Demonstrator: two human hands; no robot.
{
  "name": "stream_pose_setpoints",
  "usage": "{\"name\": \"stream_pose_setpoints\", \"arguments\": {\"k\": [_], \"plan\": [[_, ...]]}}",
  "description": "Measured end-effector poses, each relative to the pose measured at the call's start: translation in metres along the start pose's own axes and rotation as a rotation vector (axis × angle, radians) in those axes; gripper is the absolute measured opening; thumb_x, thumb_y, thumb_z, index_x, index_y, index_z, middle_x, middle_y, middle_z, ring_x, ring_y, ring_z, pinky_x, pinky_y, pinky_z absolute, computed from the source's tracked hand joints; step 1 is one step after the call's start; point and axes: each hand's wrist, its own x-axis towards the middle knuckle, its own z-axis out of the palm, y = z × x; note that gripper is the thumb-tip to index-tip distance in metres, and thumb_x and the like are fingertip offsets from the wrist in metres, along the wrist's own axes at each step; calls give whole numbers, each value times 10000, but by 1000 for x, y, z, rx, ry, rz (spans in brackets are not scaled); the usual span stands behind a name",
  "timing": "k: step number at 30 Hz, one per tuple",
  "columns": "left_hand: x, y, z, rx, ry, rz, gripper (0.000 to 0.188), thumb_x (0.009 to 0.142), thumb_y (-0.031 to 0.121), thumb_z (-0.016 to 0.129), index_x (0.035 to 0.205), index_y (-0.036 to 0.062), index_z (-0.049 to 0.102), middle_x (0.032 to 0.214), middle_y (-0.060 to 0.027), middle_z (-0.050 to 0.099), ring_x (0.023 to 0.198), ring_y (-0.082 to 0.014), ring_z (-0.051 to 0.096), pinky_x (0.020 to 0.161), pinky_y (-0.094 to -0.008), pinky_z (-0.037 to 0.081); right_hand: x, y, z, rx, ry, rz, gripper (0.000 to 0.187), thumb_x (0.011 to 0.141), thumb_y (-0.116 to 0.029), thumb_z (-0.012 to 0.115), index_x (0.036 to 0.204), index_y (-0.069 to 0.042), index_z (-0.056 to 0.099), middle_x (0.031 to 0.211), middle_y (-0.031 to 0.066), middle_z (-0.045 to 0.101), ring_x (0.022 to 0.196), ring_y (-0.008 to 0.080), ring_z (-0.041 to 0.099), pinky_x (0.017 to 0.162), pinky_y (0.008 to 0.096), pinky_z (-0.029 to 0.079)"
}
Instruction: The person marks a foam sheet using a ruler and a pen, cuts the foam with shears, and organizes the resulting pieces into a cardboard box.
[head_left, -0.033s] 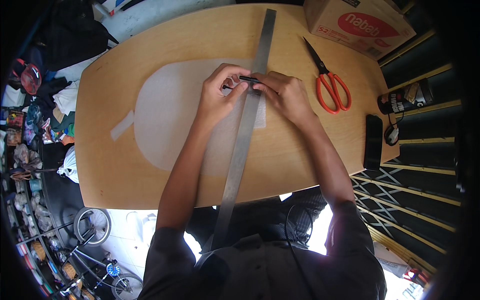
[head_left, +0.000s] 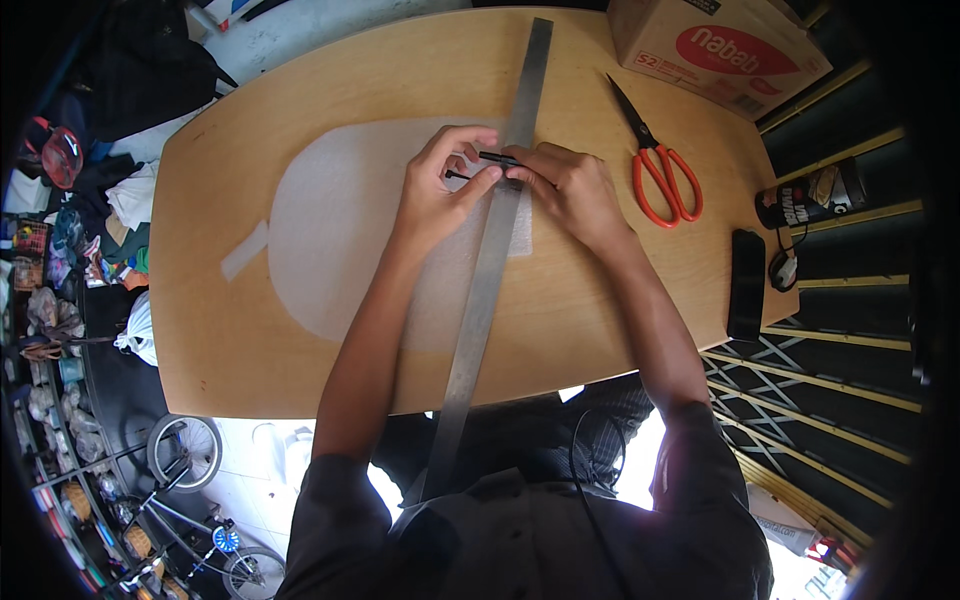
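Over the steel ruler (head_left: pixel 478 290), my two hands come together. My right hand (head_left: pixel 568 190) is closed on a short black pen-like stick (head_left: pixel 497 157), whose end points toward the left hand. Between the thumb and curled fingers of my left hand (head_left: pixel 440 175) is a thin black piece (head_left: pixel 456 175) with a blunt end; its exact kind is unclear. Beneath the ruler and hands lies a pale, translucent sheet (head_left: pixel 340 230) with a rounded left side. The ruler crosses it lengthwise and runs past the table's near edge toward my lap.
Orange-handled scissors (head_left: pixel 660 165) lie on the wooden table (head_left: pixel 600 300), right of my hands. A cardboard box (head_left: pixel 715 50) stands at the far right corner. A dark can (head_left: pixel 812 193) and a black case (head_left: pixel 746 285) sit along the right edge. A pale strip (head_left: pixel 245 252) lies left.
My left fingers have lifted slightly, and a little more of the thin black piece shows. The right hand, ruler and sheet look the same.
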Motion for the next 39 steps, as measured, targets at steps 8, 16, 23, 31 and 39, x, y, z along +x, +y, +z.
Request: {"name": "stream_pose_setpoints", "arguments": {"k": [8, 16, 23, 31, 39], "plan": [[-1, -4, -3, 73, -52, -30, 196, 891, 26, 696, 1081, 2, 656, 996, -55, 673, 855, -94, 585, 791, -246, 460, 0, 2, 2, -17, 20, -17, 253, 868, -280, 694, 1062, -121, 724, 838, 66, 699, 712, 283, 666, 621, 393, 521], [-2, -12, -9, 139, -110, -68, 208, 902, 17, 679, 1107, 10, 647, 1045, -53, 674, 898, -86, 580, 799, -254, 453, 1, -3, -2, -45, 12, -27, 248, 864, -268, 694, 1064, -126, 725, 830, 66, 692, 713, 284, 666, 606, 389, 513], [-3, -9, -6, 6, -40, -93, 155, 911, 0, 656, 1067, 5, 654, 1082, -51, 666, 893, -80, 576, 798, -254, 453, 2, -4, -2, -80, 23, -29, 276, 859, -302, 687, 1071, -129, 727, 816, 63, 691, 718, 272, 670, 595, 379, 511], [-3, -8, -6, 55, -21, -71, 172, 907, 15, 671, 1078, 8, 656, 1050, -52, 681, 887, -74, 589, 774, -246, 439, 0, -7, -4, -83, -11, -23, 295, 860, -288, 690, 1095, -113, 722, 838, 68, 698, 734, 278, 676, 614, 380, 510], [-1, 4, -3, 166, -15, 17, 98, 914, 72, 681, 970, -8, 687, 859, -65, 719, 780, -103, 653, 728, -246, 482, 4, -10, -9, -145, 31, -47, 234, 858, -277, 686, 1050, -145, 712, 768, 50, 666, 707, 260, 665, 598, 385, 505]]}}
